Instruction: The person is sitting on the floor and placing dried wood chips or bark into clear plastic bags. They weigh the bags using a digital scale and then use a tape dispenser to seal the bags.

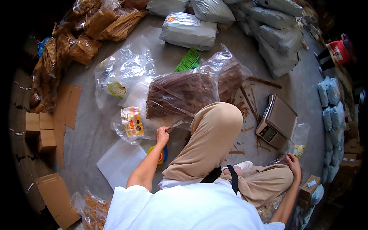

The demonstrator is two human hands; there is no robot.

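My left hand (163, 136) pinches the edge of a clear plastic bag, beside my raised knee. The large clear bag of flat brown dried strips (182, 92) lies on its side just beyond it. Left of that hand is a clear bag with a yellow printed label (132, 122), and a roll of tape (161, 155) lies partly under my forearm. My right hand (293, 165) rests by my right knee, at a small clear bag with a yellow-green label (299, 150); whether its fingers hold the plastic I cannot tell. A digital scale (279, 120) stands ahead of that hand.
A green broom head (188, 59) and grey wrapped parcels (188, 31) lie ahead. Brown sticks (264, 82) and scraps lie near the scale. Bags of brown material (84, 50) and cardboard boxes (47, 141) are at left. A person in red (340, 51) stands far right, near pale blue packets (333, 106).
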